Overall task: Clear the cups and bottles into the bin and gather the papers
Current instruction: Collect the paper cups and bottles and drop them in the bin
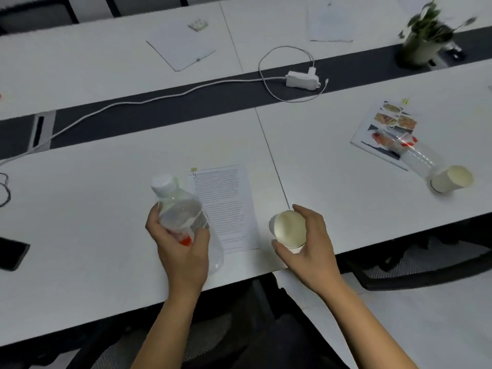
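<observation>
The left hand [181,243] grips a bottle [178,206], cap up, left of the paper [223,209]. The right hand [306,246] holds a cup [288,229] right of it. No bin shows.

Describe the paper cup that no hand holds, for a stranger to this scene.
On the white desk's right half, a clear plastic bottle lies over a photo leaflet. The white paper cup at its near end is the only cup in no hand.

White plastic power brick [302,79] on dark grey centre strip [186,105] of white desk [80,235]; its long white cable [133,102] trails toward left edge. Green potted plant [423,35] at strip's right end. Flat black slab [12,253] at left edge.
</observation>
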Available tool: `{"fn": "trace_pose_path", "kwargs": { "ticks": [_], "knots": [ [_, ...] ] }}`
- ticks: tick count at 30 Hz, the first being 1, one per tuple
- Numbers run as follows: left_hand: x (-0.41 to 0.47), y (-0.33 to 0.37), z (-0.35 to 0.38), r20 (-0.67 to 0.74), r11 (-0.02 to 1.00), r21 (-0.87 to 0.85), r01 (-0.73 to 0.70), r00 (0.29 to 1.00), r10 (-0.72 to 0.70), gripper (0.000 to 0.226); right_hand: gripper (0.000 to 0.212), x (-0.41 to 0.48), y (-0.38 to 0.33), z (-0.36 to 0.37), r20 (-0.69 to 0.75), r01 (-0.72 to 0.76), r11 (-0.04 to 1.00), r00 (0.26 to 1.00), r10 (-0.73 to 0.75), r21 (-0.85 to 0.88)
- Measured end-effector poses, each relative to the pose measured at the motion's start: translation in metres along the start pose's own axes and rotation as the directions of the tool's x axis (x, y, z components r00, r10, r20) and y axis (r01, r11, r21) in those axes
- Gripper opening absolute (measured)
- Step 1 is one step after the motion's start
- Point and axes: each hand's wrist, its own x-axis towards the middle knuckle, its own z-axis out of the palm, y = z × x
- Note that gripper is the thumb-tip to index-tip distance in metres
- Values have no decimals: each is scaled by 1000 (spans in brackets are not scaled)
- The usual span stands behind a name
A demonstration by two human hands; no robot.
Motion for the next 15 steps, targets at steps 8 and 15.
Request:
{"fn": "trace_pose_path", "kwargs": {
  "ticks": [8, 15],
  "knots": [
    [-63, -18, 8, 377, 996, -88, -2, 926, 35, 76, 85, -106, 25, -36, -300, -143, 972, 934, 196, 188],
    [-135, 30, 82, 702, 991, -68, -118, 700, 131, 72, 73, -211, 52, -122, -640, -219, 911, 654, 404, 351]
  ]
}}
